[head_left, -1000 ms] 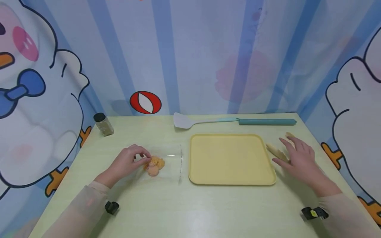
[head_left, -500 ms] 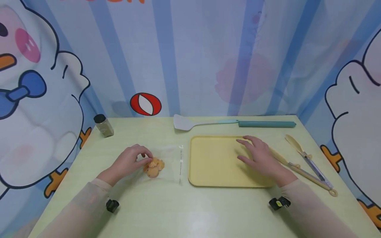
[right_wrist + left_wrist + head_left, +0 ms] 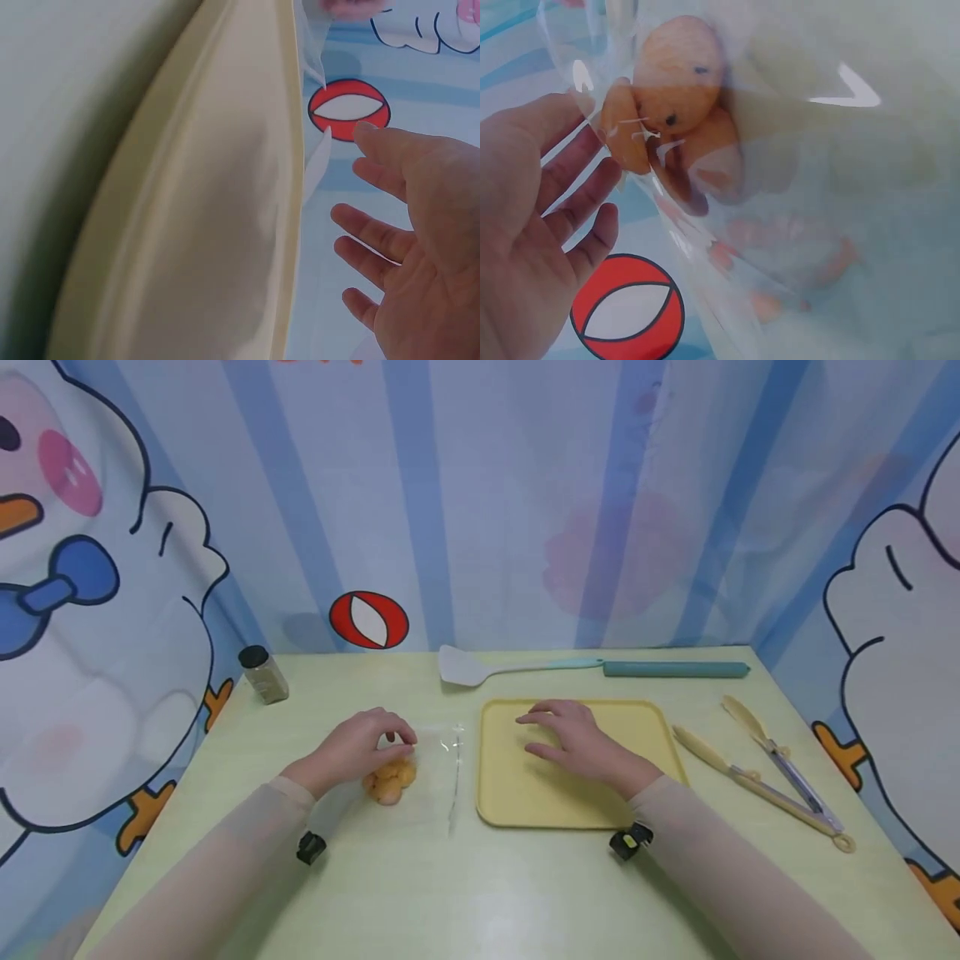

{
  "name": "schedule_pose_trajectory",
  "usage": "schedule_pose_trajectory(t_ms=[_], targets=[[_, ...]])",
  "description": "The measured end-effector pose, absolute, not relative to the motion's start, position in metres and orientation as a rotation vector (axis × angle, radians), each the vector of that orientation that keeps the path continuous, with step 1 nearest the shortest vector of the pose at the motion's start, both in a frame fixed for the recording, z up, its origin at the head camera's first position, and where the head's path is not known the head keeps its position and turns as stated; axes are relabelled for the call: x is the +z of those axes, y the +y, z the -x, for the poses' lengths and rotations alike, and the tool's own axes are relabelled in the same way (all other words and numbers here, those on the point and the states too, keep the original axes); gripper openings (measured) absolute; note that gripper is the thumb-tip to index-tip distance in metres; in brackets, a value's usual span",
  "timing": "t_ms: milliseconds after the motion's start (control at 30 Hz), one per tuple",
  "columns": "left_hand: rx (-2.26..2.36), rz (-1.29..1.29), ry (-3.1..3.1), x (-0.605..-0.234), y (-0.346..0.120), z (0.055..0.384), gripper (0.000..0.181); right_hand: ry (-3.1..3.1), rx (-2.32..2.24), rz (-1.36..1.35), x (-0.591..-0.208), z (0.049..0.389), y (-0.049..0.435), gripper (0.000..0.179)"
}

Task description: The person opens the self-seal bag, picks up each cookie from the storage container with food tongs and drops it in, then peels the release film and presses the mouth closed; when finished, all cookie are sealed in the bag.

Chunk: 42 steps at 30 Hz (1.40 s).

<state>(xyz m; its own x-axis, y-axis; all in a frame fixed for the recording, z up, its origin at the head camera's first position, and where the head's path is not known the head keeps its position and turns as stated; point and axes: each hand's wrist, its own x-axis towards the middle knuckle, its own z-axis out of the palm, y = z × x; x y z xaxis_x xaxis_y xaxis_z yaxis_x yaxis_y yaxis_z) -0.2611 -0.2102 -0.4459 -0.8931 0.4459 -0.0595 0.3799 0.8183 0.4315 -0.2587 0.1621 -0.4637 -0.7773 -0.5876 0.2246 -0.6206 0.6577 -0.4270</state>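
Note:
A clear plastic bag lies left of the tray with several round orange-brown cookies in it, dark specks showing up close in the left wrist view. My left hand pinches the bag's plastic between thumb and fingers just above the cookies; its other fingers are loosely bent. Over the yellow tray hovers my right hand, fingers spread and holding nothing, pointing toward the bag. The right wrist view shows that hand beside the tray's rim, apart from it.
Yellow-tipped tongs lie spread right of the tray. Behind it are a pale spatula and a teal rod-shaped thing. A black-lidded jar stands at the back left, before the curtain.
My right hand has come left from the tongs to above the tray. My left hand has shifted right and slightly away, and the bag's plastic has moved a little with it.

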Motion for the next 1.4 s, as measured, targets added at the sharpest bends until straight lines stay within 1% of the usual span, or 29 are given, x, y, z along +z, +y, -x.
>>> schedule_pose_trajectory(t_ms=[133, 333, 600, 967, 1400], targets=[[0.596, -0.62, 2.798, -0.444, -0.196, 0.278, 0.017, -2.784, 0.761, -1.092, -0.462, 0.266, 0.14, 0.034], [0.585, -0.579, 2.773, -0.441, -0.186, 0.293, 0.013, -2.737, 0.728, -1.207, -0.46, 0.276, 0.106, 0.024], [0.549, -0.603, 2.741, -0.444, -0.184, 0.306, 0.007, -2.827, 0.67, -1.185, -0.461, 0.296, 0.076, 0.018], [0.506, -0.675, 2.728, -0.446, -0.181, 0.311, 0.008, -2.864, 0.511, -1.238, -0.467, 0.316, 0.054, 0.012], [0.499, -0.585, 2.651, -0.447, -0.173, 0.313, 0.015, -2.912, 0.425, -1.22, -0.474, 0.325, 0.049, 0.011]])
